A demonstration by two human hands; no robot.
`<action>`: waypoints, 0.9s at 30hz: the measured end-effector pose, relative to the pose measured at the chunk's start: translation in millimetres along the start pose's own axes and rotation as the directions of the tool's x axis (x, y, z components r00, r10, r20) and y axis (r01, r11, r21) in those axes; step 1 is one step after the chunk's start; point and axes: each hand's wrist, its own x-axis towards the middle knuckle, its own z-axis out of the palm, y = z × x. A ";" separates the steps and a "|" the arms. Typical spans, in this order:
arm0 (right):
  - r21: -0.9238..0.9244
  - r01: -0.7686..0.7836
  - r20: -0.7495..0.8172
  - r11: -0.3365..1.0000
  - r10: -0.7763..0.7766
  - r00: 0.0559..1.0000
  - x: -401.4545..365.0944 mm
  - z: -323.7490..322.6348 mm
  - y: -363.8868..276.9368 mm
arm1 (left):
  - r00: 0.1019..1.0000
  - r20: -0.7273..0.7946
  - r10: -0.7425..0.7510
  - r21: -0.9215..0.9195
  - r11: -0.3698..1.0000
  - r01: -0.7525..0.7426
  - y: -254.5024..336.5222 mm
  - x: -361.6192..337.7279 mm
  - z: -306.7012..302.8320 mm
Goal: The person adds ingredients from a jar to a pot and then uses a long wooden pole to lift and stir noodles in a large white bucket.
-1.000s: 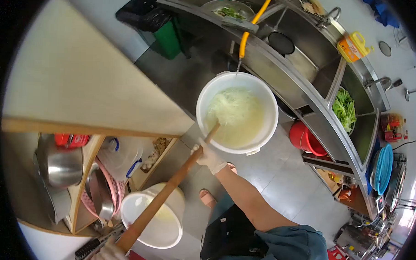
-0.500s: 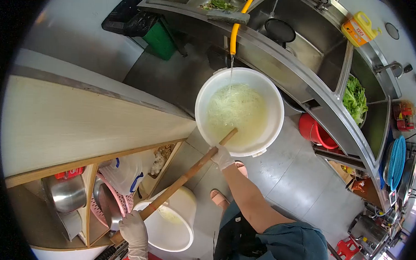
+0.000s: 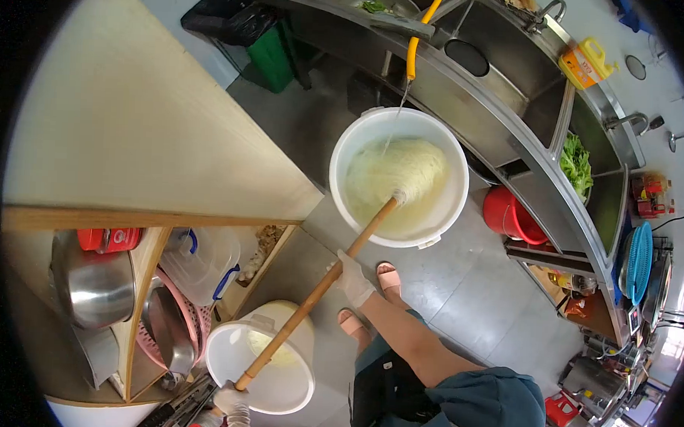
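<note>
Long wooden stick [image 3: 301, 311] | my white-gloved right hand [image 3: 352, 278] wrapped mid-shaft, left hand [image 3: 234, 402] closed round butt end | tip now heaves pale noodle mass [image 3: 404, 170] up in round white plastic bucket [image 3: 336, 164]; loose and submerged before.

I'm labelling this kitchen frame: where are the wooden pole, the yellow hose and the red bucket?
wooden pole [image 3: 293, 321], head view, middle of the shaft
yellow hose [image 3: 412, 54], head view, lower stretch
red bucket [image 3: 500, 211], head view, outer wall

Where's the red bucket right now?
Head view, right of centre: red plastic bucket on the floor, between the large white noodle tub and the steel sink counter.
</note>
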 end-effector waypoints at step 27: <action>-0.438 0.214 0.111 0.873 -0.183 0.977 -47.4 -98.2 23.5 | 0.705 0.708 -0.041 -0.390 0.810 0.439 48.2 -234.5 225.1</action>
